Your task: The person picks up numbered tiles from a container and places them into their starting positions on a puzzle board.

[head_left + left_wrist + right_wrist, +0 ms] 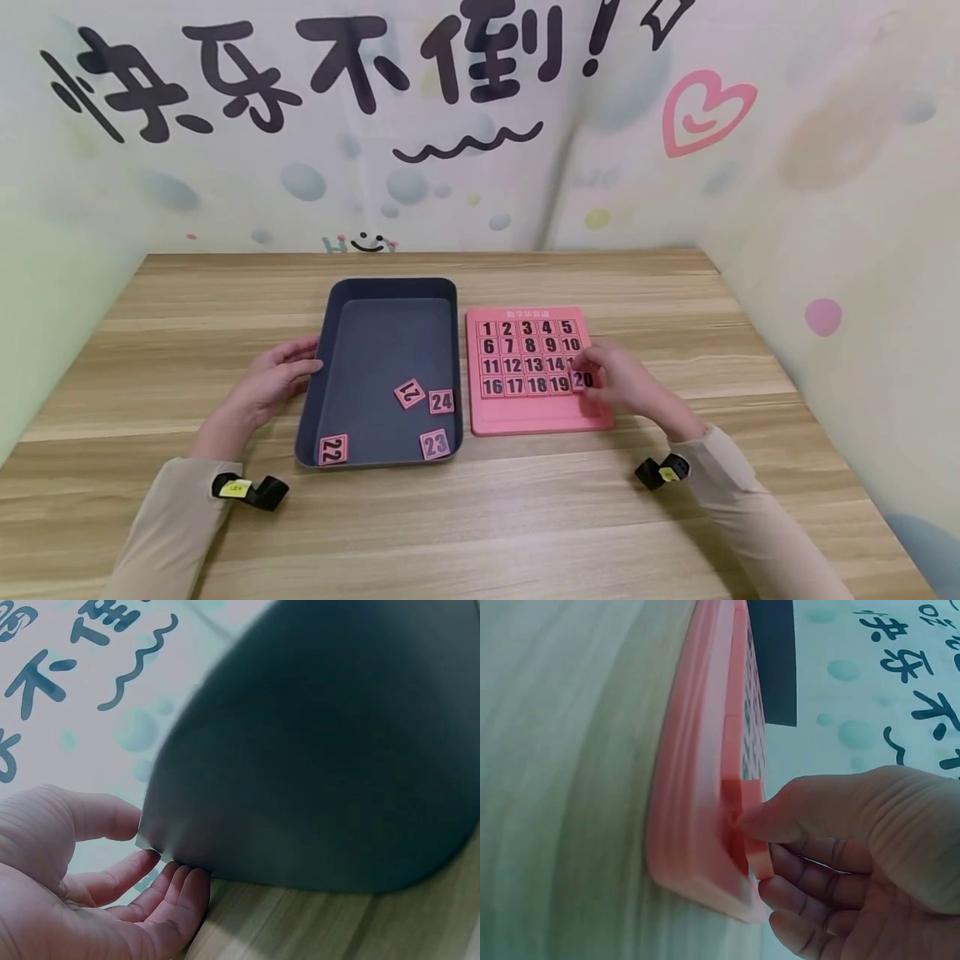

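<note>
My right hand [626, 382] pinches the pink number tile 20 [582, 381] between thumb and fingers, at the lower right end of the number grid. In the right wrist view this tile [756, 829] stands tilted at the raised edge of the pink puzzle board [697, 787]. Tiles 1 to 19 lie in rows on the puzzle board [540, 417], with 15 mostly covered by my fingers. My left hand [266, 383] holds the left rim of the dark tray [313, 417]; in the left wrist view its thumb and fingers meet at the tray's edge [300, 787].
Loose in the tray are tile 21 [409, 393], tile 24 [441, 402], tile 23 [434, 444] and tile 22 [333, 450]. The tray stands just left of the board on a wooden table [525, 517]. A printed wall [480, 200] rises behind.
</note>
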Tool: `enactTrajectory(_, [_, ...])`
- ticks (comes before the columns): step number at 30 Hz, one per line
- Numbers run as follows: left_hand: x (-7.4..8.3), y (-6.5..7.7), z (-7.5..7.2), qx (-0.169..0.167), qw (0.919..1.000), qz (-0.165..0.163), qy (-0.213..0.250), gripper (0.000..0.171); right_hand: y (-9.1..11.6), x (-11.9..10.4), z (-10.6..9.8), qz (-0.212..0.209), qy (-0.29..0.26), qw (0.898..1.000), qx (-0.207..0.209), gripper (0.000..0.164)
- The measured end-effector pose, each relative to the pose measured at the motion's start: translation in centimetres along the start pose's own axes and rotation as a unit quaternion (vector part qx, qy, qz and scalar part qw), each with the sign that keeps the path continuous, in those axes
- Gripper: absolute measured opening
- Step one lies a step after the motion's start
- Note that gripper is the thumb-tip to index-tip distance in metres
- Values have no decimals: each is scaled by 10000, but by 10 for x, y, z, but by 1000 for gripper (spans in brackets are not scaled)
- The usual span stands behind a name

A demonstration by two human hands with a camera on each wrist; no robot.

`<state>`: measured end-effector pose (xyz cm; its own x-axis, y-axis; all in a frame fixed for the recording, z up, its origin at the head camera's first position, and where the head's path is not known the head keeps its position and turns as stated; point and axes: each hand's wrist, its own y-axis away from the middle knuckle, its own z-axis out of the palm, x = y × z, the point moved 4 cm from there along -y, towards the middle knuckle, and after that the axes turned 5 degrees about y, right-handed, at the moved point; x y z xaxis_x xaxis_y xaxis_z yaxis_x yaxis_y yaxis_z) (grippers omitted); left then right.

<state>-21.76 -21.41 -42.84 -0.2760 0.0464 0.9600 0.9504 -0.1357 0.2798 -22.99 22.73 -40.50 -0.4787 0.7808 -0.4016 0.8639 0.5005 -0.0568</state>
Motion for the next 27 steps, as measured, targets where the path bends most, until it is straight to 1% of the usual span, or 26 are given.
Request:
enactTrajectory(3, [0, 0, 0, -1, 10000, -3, -42, 61, 2, 2, 1, -16, 75, 10000, -25, 33])
enactTrajectory(7, [0, 0, 0, -9, 10000, 11, -44, 61, 3, 3, 3, -119, 183, 9997, 87, 32])
enactTrajectory(12, [0, 0, 0, -20, 10000, 24, -31, 61, 1, 2, 6, -211, 93, 9995, 206, 31])
enactTrajectory(19, [-1, 0, 0, -7, 10000, 24, -5, 61, -2, 0, 5, -193, 116, 9997, 45, 31])
enactTrajectory(21, [-1, 0, 0, -8, 10000, 30, 15, 61, -6, -4, 2, -256, 143, 9996, 22, 32])
enactTrajectory(23, [0, 0, 0, -1, 10000, 29, 43, 61, -12, -12, -2, -423, 145, 9990, 33, 32])
enactTrajectory(27, [0, -1, 0, -6, 10000, 22, 40, 61, -31, -37, -9, -861, -19, 9963, 14, 31])
